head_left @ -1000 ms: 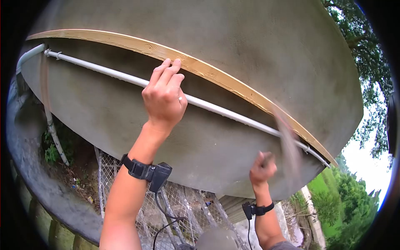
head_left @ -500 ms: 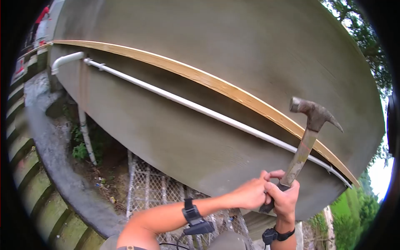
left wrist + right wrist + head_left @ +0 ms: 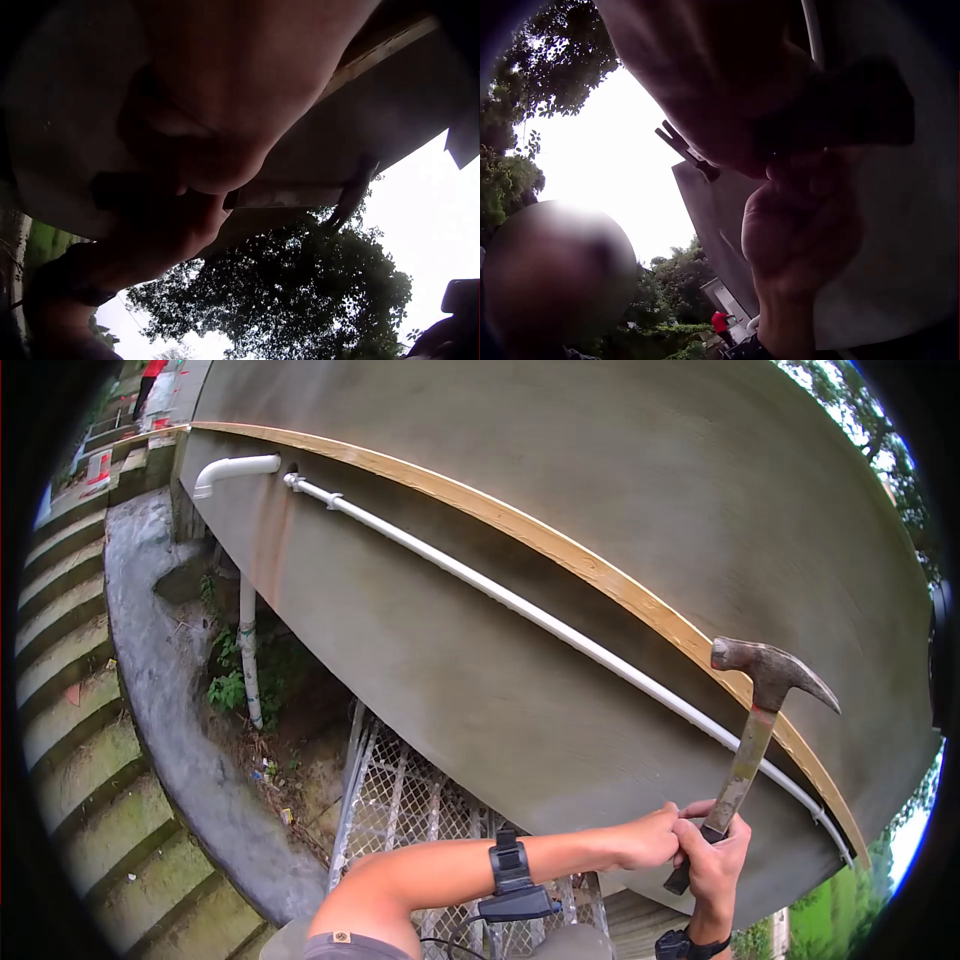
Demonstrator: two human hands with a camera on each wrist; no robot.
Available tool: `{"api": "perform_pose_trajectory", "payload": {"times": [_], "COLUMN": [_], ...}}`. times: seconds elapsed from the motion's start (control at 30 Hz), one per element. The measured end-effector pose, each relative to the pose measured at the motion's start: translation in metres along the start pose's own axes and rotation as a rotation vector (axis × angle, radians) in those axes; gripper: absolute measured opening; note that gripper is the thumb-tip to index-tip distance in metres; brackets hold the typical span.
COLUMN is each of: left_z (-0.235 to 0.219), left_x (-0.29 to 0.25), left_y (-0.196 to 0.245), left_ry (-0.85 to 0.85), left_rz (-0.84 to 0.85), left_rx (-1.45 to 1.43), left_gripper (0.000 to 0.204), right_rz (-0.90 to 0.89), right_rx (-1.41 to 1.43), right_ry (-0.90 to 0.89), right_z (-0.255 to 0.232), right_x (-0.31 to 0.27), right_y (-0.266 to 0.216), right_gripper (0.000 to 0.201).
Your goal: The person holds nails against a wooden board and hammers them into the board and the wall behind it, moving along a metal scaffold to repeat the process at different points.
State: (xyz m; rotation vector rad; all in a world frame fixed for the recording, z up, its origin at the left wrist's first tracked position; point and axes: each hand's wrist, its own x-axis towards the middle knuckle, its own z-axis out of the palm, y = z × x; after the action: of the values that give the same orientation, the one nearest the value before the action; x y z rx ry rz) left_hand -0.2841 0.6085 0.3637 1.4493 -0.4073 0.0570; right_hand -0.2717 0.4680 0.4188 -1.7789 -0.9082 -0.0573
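Note:
A claw hammer point(image 3: 745, 770) stands head up in my right hand point(image 3: 722, 852), which grips the dark lower end of its handle. My left hand point(image 3: 648, 842) reaches across, its fingertips meeting those of the right hand beside the handle. I cannot tell whether the left fingers pinch something small. Both wrist views are dark; the left one shows the hammer head point(image 3: 356, 191) against the wall and tree, the right one its claw point(image 3: 676, 142) against the sky. Behind the hammer, a long wooden strip point(image 3: 540, 538) runs along the grey wall point(image 3: 480, 690).
A white pipe point(image 3: 520, 605) runs below the strip, with a separate white elbow pipe point(image 3: 235, 468) at its left end. Mesh platform point(image 3: 400, 785) lies beneath me. Concrete steps point(image 3: 80, 700) descend at left beside a grey channel edge point(image 3: 165, 650). A person in red point(image 3: 720, 322) stands far off.
My left hand has left the wooden strip and come over to my right hand. The hammer, blurred in motion earlier, is now held upright. The head view has swung left.

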Motion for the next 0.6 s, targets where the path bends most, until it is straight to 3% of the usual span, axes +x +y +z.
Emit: {"api": "perform_pose_trajectory", "payload": {"times": [0.07, 0.23, 0.37, 0.4, 0.53, 0.6], "left_z": [-0.005, -0.016, -0.031, -0.032, -0.041, -0.045], "left_x": [0.0, 0.002, -0.02, -0.016, -0.011, -0.013], "left_y": [0.002, 0.003, 0.027, 0.023, 0.019, 0.022], "left_ry": [0.007, -0.043, -0.09, -0.09, -0.046, 0.037], "left_rz": [0.0, 0.061, 0.056, 0.08, 0.157, 0.252], "left_rx": [-0.025, 0.047, 0.105, -0.005, -0.034, 0.089], "left_gripper": [0.036, 0.029, 0.02, 0.019, 0.021, 0.021], "right_rz": [-0.021, -0.001, -0.144, -0.13, -0.136, -0.166], "right_rx": [0.03, 0.073, -0.021, 0.004, 0.055, 0.038], "right_ry": [0.1, 0.027, 0.172, 0.183, 0.203, 0.216], "right_z": [0.009, 0.009, 0.005, 0.001, -0.003, -0.006], "right_x": [0.001, 0.007, 0.018, 0.019, 0.018, 0.02], "right_y": [-0.003, -0.003, 0.001, 0.002, 0.001, 0.003], "right_gripper": [0.013, 0.011, 0.01, 0.01, 0.011, 0.012]}}
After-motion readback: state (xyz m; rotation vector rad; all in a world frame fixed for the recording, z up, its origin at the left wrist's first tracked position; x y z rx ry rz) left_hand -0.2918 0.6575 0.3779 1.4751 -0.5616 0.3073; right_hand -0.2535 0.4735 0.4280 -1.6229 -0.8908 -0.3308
